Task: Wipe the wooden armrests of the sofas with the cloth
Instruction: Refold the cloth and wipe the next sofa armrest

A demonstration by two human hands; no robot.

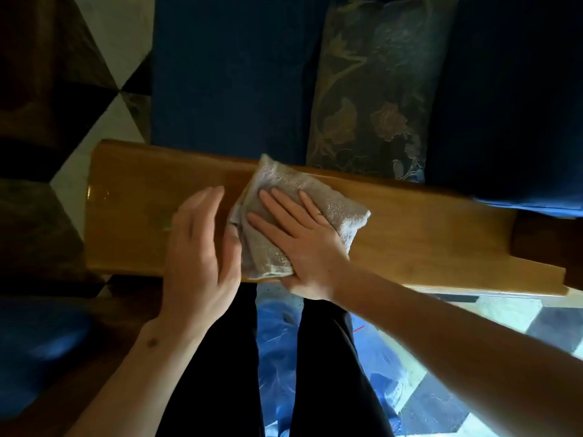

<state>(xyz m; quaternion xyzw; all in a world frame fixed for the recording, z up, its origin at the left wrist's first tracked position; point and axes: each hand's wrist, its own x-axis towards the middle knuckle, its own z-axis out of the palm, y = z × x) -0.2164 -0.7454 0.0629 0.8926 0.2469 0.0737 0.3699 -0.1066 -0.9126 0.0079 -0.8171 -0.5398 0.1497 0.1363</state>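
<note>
While the right hand point(303, 244) presses flat on the cloth point(293, 216) atop the armrest point(426, 234), the left hand point(198, 253) hovers beside the cloth, fingers loose, holding nothing.

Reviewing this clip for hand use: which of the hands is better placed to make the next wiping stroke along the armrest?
Likely the right hand: it lies flat on the cloth, pressing it onto the armrest. The left hand is beside the cloth, fingers relaxed.
</note>
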